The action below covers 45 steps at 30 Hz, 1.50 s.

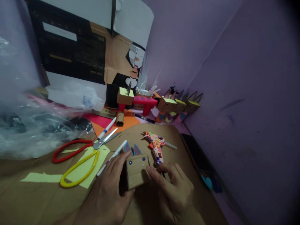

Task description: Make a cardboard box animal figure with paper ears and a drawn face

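Note:
A small cardboard box [138,175] with two pointed purple ears [137,149] and two dark eye dots faces me at the near middle. My left hand [111,184] grips it along its left side. My right hand [174,187] is at the box's right edge, its fingers curled and one fingertip against the front. Whatever those fingers pinch, if anything, is hidden. Just beyond that hand lies a patterned glue gun [156,142] with a clear glue stick in its back. A white marker [112,158] lies partly behind my left hand.
Scissors [96,145] with red and yellow handles lie on yellow paper at left, near another marker [107,128]. Several eared cardboard heads [167,104] stand along the back right. Plastic wrapping [42,125] crowds the left; a purple wall [246,103] bounds the right.

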{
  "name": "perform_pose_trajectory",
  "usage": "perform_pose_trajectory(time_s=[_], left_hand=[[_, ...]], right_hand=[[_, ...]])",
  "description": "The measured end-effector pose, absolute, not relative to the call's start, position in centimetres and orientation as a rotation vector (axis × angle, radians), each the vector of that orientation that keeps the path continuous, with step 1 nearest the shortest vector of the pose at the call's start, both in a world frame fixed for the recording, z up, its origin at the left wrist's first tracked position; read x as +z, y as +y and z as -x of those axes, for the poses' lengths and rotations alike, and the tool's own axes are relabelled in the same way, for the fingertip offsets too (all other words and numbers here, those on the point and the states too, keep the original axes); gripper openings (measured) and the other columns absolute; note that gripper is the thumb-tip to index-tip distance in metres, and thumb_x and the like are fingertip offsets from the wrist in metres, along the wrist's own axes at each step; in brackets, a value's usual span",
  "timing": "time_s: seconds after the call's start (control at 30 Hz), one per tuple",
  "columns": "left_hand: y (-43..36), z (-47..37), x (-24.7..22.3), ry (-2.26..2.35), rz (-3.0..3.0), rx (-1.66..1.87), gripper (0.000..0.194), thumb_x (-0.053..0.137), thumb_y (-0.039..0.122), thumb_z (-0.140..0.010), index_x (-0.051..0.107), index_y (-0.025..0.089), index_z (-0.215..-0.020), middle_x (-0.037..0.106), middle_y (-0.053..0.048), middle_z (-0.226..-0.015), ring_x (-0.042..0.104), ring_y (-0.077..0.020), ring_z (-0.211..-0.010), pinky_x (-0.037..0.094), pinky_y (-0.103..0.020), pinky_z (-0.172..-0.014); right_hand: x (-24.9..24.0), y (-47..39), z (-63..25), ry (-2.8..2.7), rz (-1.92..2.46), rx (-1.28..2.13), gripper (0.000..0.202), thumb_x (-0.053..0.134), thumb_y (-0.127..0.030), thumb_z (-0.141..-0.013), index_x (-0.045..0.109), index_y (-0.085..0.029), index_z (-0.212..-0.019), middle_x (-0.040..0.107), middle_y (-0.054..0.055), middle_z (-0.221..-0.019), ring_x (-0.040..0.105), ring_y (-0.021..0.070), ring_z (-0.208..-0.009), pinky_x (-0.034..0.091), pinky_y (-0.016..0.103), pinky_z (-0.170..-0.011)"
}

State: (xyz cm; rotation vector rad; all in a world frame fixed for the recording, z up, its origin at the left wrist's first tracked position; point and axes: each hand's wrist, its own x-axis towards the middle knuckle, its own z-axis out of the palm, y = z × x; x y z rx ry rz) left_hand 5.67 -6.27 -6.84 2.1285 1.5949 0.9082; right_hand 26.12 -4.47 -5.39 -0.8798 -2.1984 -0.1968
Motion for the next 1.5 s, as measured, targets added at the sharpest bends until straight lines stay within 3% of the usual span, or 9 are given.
perform_pose_trajectory(time_s=[0.27, 0.73, 1.03, 1.5], left_hand=[[-6.2, -5.7, -7.2, 1.599, -2.214, 1.011, 0.075, 0.057, 0.014, -0.072, 0.023, 0.027, -0.138, 0.053, -0.010, -0.133, 0.051, -0.0305, -0.121, 0.047, -0.053, -0.098], [-6.1, -5.8, -6.7, 1.588, -2.238, 1.035, 0.073, 0.055, 0.013, -0.070, 0.025, 0.025, -0.136, 0.055, -0.011, -0.129, 0.053, -0.0299, -0.119, 0.050, -0.051, -0.095], [-6.2, -5.9, -6.7, 1.606, -2.231, 1.009, 0.076, 0.056, 0.012, -0.068, 0.024, 0.027, -0.136, 0.055, -0.010, -0.130, 0.053, -0.0313, -0.120, 0.047, -0.055, -0.097], [-6.2, -5.8, -6.8, 1.558, -2.226, 1.050, 0.076, 0.054, 0.010, -0.068, 0.026, 0.026, -0.136, 0.055, -0.011, -0.129, 0.053, -0.0314, -0.118, 0.050, -0.054, -0.095]], right_hand=[[-6.5, -4.6, -25.2, -2.104, 1.010, -0.235, 0.038, 0.050, -0.003, -0.083, 0.066, -0.025, -0.111, 0.056, 0.005, -0.083, 0.051, 0.0155, -0.071, 0.040, 0.025, -0.059], [-7.4, -4.6, -25.3, -2.091, 1.029, -0.190, 0.047, 0.046, -0.004, -0.078, 0.065, -0.026, -0.116, 0.060, 0.008, -0.092, 0.060, 0.0155, -0.072, 0.047, 0.025, -0.060], [-6.1, -4.0, -25.0, -1.991, 1.093, -0.206, 0.038, 0.045, -0.005, -0.082, 0.068, -0.024, -0.106, 0.063, 0.004, -0.081, 0.064, 0.0129, -0.067, 0.050, 0.019, -0.056], [-6.2, -3.9, -25.2, -2.103, 1.089, -0.208, 0.043, 0.048, -0.007, -0.084, 0.062, -0.029, -0.118, 0.062, 0.004, -0.087, 0.064, 0.0147, -0.070, 0.050, 0.021, -0.056]])
